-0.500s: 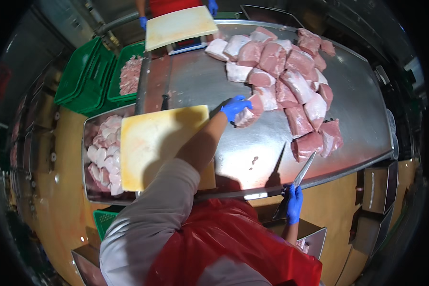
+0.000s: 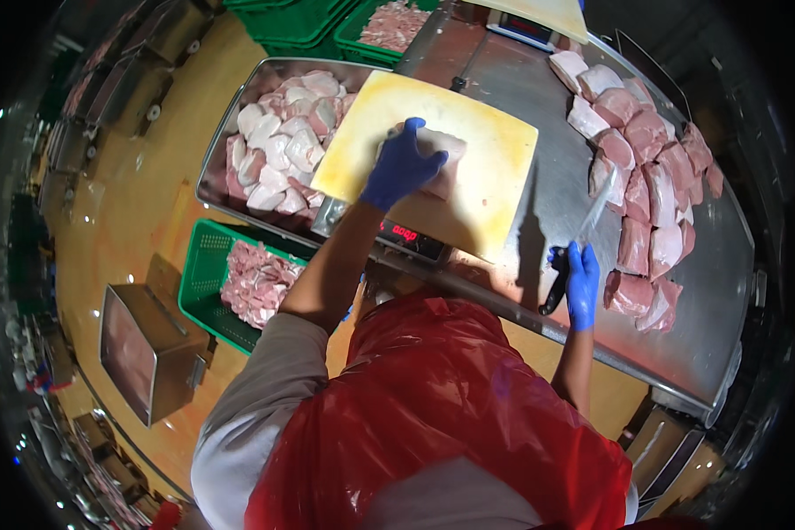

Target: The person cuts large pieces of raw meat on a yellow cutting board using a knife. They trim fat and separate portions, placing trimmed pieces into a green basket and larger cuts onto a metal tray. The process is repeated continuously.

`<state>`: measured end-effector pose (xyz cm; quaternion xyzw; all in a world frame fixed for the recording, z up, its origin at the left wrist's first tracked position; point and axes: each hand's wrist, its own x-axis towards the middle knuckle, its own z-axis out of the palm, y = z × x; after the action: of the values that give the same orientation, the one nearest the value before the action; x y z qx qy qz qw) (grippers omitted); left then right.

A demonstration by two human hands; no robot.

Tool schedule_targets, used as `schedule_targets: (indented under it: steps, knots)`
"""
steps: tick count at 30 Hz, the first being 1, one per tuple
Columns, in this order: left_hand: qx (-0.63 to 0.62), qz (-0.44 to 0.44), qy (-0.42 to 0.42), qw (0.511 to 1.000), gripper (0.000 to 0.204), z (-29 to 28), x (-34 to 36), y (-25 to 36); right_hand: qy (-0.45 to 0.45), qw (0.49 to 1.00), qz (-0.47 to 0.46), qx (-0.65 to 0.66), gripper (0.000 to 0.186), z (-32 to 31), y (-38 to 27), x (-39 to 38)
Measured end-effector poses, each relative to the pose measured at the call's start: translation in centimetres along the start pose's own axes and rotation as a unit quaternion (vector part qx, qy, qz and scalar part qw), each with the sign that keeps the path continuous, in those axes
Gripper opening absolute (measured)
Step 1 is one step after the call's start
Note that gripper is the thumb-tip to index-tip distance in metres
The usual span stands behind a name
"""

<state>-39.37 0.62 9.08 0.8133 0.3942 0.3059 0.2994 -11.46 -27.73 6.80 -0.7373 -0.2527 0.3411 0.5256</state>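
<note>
My left hand point(image 2: 402, 166) in a blue glove is wrapped over a pale pink cut of meat point(image 2: 443, 168) on the yellowed cutting board point(image 2: 503, 177); part of the cut is hidden under it. A scale with a red display point(image 2: 402, 237) shows below the board. My right hand point(image 2: 580, 283), also gloved, is closed on a long knife point(image 2: 595, 216) with a black handle, its blade pointing up beside the pile of raw meat cuts point(image 2: 645, 203) on the steel table point(image 2: 707, 291).
Left of the board stands a steel tub point(image 2: 212, 159) full of cut meat. A green crate of trimmings point(image 2: 205, 274) is below it, and more green crates point(image 2: 291, 22) are at the back. A steel cart point(image 2: 128, 344) stands on the floor. A second scale point(image 2: 521, 31) sits at the far end.
My left hand has moved left from beside the pile onto the board, along with a piece of meat. The view has turned, bringing the lower green crate into sight. My right hand still holds the knife.
</note>
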Motion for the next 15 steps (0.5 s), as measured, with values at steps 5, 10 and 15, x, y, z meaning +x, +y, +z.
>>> schedule_targets:
  steps: [5,10,15]
  knots:
    - [-0.063,-0.104,0.075,0.99,0.049,-3.7,-7.6,-1.3,-0.068,0.991,-0.07,-0.087,0.025,8.3,-6.5,-0.6]
    - [-0.053,-0.008,0.091,0.994,0.038,-3.3,-10.2,-6.7,-0.128,0.885,-0.223,-0.389,0.027,18.3,-6.1,-3.5]
    - [-0.166,0.001,0.141,0.976,0.02,-1.0,-8.7,-6.7,-0.162,0.843,-0.22,-0.464,0.024,25.3,-9.0,-4.1]
